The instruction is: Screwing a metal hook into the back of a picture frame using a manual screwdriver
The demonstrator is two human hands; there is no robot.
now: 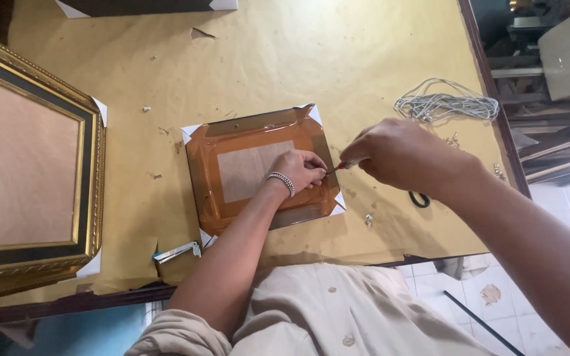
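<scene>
From the head camera I see a small picture frame [262, 170] lying face down on a table [338, 53] covered in wrinkled tan paper. Its back is glossy brown plastic wrap with white card corners and a pale paper rectangle at the middle. My left hand [301, 170], a beaded bracelet at the wrist, rests curled on the frame's right part, fingers pinched narrow on something too small to make out. My right hand [404, 155], just right of the frame, grips a slim screwdriver [343, 165] with a red handle, its tip meeting the left fingers. Left of the frame lies a big gilt frame [34, 165], cut off by the edge. Right of it, a coil of grey cord [446, 105]; below, a metal stapler [176, 252].
</scene>
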